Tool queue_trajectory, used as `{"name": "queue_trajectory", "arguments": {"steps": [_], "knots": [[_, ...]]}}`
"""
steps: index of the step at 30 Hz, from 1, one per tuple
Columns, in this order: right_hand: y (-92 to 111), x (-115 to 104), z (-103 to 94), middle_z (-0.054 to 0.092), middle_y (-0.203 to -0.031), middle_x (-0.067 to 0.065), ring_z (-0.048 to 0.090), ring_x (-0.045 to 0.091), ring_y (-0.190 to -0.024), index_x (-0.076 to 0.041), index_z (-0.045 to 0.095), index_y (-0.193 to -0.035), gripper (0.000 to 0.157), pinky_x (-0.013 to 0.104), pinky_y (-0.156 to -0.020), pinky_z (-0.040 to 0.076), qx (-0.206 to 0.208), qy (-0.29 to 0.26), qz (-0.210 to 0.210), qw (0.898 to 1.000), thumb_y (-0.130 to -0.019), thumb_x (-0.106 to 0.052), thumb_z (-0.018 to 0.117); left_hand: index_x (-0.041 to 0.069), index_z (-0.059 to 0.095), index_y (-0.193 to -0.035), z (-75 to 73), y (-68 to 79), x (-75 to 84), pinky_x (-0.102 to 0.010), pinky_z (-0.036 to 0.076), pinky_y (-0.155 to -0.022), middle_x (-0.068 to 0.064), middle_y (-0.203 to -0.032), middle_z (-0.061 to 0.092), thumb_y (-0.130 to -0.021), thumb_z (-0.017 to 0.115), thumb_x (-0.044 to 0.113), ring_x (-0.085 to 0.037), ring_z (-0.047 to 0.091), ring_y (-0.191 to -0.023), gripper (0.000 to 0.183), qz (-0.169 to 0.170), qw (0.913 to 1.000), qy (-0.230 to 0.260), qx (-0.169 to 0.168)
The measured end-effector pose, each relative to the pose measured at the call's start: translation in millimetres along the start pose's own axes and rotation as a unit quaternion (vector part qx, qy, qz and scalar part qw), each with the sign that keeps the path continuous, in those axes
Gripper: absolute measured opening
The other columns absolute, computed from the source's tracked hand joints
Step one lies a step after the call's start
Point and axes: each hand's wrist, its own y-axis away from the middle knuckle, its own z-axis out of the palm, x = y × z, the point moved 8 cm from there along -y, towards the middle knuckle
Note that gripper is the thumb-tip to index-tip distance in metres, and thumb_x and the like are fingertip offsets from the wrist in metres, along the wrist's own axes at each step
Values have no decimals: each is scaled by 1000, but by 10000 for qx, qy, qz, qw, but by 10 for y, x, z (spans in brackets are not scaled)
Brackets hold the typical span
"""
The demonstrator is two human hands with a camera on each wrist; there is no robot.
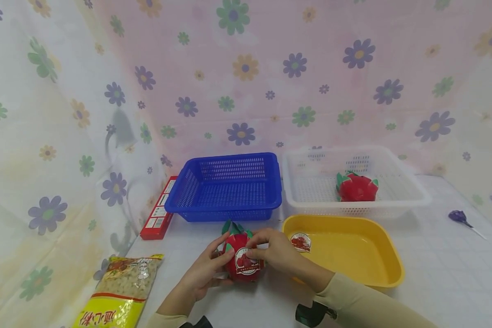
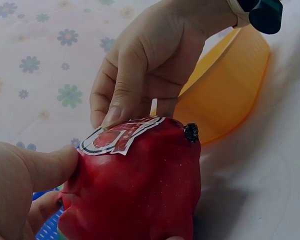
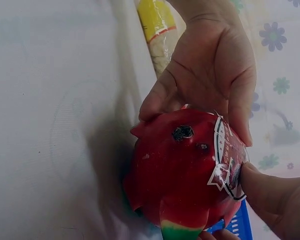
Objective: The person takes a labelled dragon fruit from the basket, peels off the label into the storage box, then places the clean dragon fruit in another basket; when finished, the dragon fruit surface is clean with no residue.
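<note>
A red dragon fruit (image 1: 236, 240) with green leaf tips is held low over the table in front of the blue basket. My left hand (image 1: 205, 269) grips it from the left, thumb on the near face and fingers around the side. On that face lies a round red-and-white sticker (image 1: 247, 261) with a ribbon band. My right hand (image 1: 280, 250) has its thumb on the sticker's edge, its fingers bent close by. In the left wrist view the right thumb (image 2: 115, 115) presses the sticker's upper edge. The right wrist view shows the fruit's dark stem end (image 3: 183, 132).
A yellow tray (image 1: 387, 241) with a similar sticker (image 1: 301, 242) stands right of the hands. Behind are a blue basket (image 1: 229, 214) and a white basket (image 1: 311, 205) holding another dragon fruit (image 1: 358, 188). A red box (image 1: 159, 212), pasta bag (image 1: 123, 287) and purple lollipop (image 1: 458, 216) lie around.
</note>
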Motion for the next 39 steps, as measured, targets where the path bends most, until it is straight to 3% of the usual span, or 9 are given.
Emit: {"name": "queue_trajectory", "arguments": {"steps": [4, 13, 22, 39], "knots": [[11, -1, -2, 70, -103, 1, 62, 25, -108, -16, 72, -85, 7, 47, -91, 56, -1, 46, 1, 10000, -84, -20, 78, 26, 24, -157, -2, 10, 7, -55, 58, -83, -34, -150, 26, -95, 63, 42, -47, 55, -120, 75, -6, 10000, -55, 24], [29, 18, -30, 68, -105, -1, 60, 23, -110, -18, 75, -87, 5, 44, -91, 56, -110, -209, 86, 9997, -85, -23, 77, 26, 25, -156, -2, 17, 8, -54, 59, -83, -34, -150, 26, -95, 63, 41, -42, 57, -119, 74, -16, 10000, -55, 40], [61, 31, -12, 71, -104, 0, 58, 21, -108, -16, 77, -95, 13, 39, -90, 54, -625, -691, 214, 9954, -87, -26, 75, 25, 25, -156, 3, 27, 22, -55, 58, -83, -35, -150, 26, -95, 63, 41, -46, 55, -121, 74, 41, 10000, -58, 16], [73, 85, -12, 70, -112, 1, 56, 23, -116, -14, 78, -96, 17, 43, -94, 53, -666, -848, 569, 9925, -86, -28, 75, 25, 22, -157, 10, 8, 3, -59, 57, -85, -35, -151, 24, -95, 62, 43, -54, 49, -125, 76, -6, 10000, -93, -3]]}}
